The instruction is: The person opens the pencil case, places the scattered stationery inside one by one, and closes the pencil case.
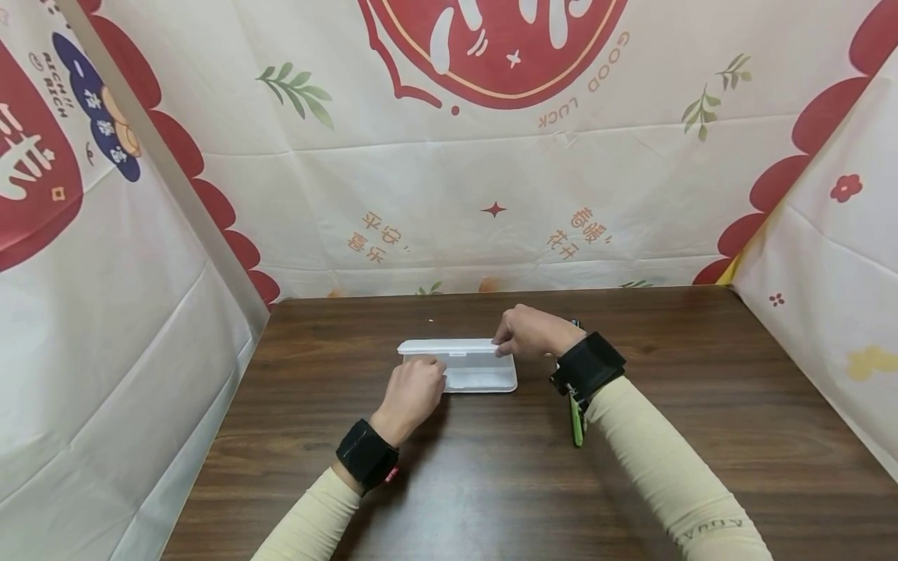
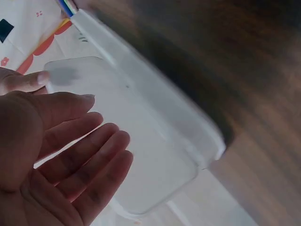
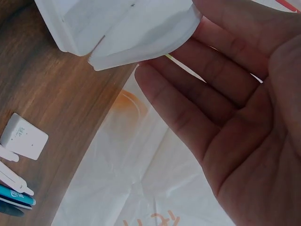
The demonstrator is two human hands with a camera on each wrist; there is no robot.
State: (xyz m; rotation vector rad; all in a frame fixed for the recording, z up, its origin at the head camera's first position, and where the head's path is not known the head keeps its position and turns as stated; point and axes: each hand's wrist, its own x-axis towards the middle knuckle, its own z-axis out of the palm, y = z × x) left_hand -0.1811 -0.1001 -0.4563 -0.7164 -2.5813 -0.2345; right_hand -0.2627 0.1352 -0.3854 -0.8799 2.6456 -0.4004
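Note:
A white, translucent plastic pencil case (image 1: 484, 379) lies on the table with its hinged lid (image 1: 442, 345) raised at the back. My right hand (image 1: 533, 331) pinches the lid's right corner, thumb on one face and fingers behind it, as the right wrist view shows at the lid (image 3: 150, 40). In front of the case's left part is my left hand (image 1: 414, 389), which hides that end. Its fingers (image 2: 101, 141) are loosely bent in the left wrist view and hold nothing; whether they touch the case I cannot tell.
A green pen-like item (image 1: 577, 425) lies partly under my right wrist. In the right wrist view a white block like an eraser (image 3: 26, 136) lies near a teal pen (image 3: 16, 194) and other slim items. Printed cloth (image 1: 449, 179) stands behind the brown table (image 1: 316, 351).

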